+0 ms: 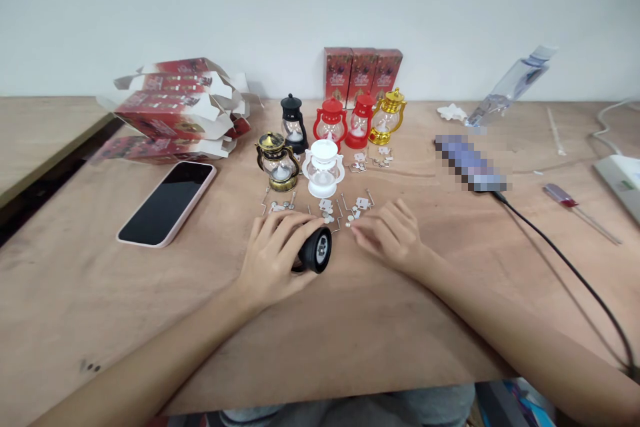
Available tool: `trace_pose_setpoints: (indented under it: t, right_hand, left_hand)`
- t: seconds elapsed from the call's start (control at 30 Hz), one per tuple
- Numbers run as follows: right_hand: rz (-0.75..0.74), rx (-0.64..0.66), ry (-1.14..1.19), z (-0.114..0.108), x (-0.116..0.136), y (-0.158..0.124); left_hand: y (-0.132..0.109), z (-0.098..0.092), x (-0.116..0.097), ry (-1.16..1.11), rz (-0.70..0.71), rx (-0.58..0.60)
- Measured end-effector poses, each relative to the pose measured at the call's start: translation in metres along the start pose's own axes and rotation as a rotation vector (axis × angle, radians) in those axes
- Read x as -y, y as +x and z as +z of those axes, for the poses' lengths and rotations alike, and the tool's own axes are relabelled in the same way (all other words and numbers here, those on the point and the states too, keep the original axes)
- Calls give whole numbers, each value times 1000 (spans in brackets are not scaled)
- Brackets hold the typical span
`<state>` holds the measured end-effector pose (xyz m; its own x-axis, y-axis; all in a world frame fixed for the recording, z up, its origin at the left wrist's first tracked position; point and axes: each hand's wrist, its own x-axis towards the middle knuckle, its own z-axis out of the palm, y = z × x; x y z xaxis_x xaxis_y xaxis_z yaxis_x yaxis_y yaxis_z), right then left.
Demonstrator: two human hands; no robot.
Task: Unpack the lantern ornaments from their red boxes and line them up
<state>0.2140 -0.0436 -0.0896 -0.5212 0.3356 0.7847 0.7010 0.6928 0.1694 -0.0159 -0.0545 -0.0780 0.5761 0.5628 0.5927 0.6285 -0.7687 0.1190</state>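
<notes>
My left hand (276, 255) is wrapped around a small black lantern (314, 252) tipped on its side. The round underside faces right and shows an opened compartment with metal contacts. My right hand (393, 237) is closed at the fingertips, thumb against finger, beside small button cells (353, 211); whether a piece is pinched there is too small to tell. Near both hands lie small white covers (363, 203) and thin bent wire handles (345, 203). Just beyond stand a white lantern (323, 170) and a bronze-black lantern (278, 163).
Behind are a black lantern (294, 123), red lanterns (360, 121) and a gold lantern (388, 117), backed by red boxes (363, 73). Flattened boxes (170, 110) and a phone (167, 203) lie left. Rightward are a cabled phone (467, 161), a bottle (513, 87) and a screwdriver (580, 212).
</notes>
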Motion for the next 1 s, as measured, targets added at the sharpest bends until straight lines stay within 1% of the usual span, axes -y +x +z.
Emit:
trace_pose_setpoints:
  t: [0.1, 0.17, 0.27, 0.37, 0.53, 0.6, 0.7, 0.77, 0.83, 0.93, 1.0]
  right_hand:
    - [174, 137, -139, 8, -9, -5]
    - [228, 211, -179, 11, -11, -8]
    - [255, 243, -127, 12, -9, -9]
    - [242, 247, -31, 10, -6, -8]
    - [239, 301, 31, 8, -5, -5]
    - [218, 300, 34, 9, -5, -5]
    - [207, 233, -20, 12, -6, -7]
    - [247, 198, -73, 13, -8, -9]
    - [305, 203, -77, 14, -10, -10]
    - [390, 188, 43, 10, -8, -8]
    - [467, 157, 242, 4, -2, -2]
  left_hand:
    - [-1, 0, 1, 23, 27, 7]
    - [-2, 0, 0, 51, 76, 11]
    - [-1, -2, -1, 98, 163, 5]
    - [0, -4, -3, 151, 246, -41]
    - [2, -8, -7, 265, 292, -153]
    - [3, -9, -8, 298, 303, -179]
    - [2, -9, -10, 329, 319, -176]
    - [2, -8, -11, 329, 329, -180]
    - [2, -7, -11, 309, 347, -197]
    - [3, -7, -10, 286, 408, -166]
    - [4, -7, -9, 265, 463, -161]
